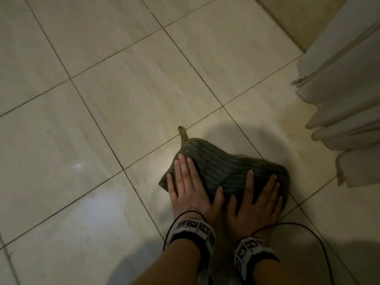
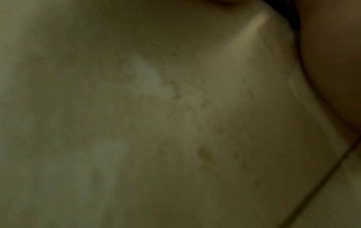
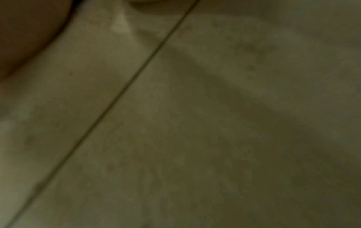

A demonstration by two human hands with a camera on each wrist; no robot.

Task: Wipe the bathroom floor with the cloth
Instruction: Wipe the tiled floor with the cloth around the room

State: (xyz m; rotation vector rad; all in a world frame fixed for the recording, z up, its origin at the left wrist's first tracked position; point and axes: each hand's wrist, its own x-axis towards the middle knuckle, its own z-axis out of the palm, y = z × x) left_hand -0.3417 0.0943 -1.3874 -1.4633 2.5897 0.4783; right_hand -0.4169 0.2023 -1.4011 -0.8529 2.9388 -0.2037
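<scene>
A dark grey striped cloth with a small loop tag lies flat on the beige tiled floor in the lower middle of the head view. My left hand presses on its left side with straight, spread fingers. On the cloth's right side my right hand presses flat in the same way. Both wrist views are dim and blurred, filled by floor tile and a grout line; neither shows the cloth or any fingers clearly.
A pale curtain hangs in folds down to the floor at the right, close to the cloth. A raised tiled ledge runs along the top right. Bare tiles stretch away to the left and ahead. A thin cable trails from my right wrist.
</scene>
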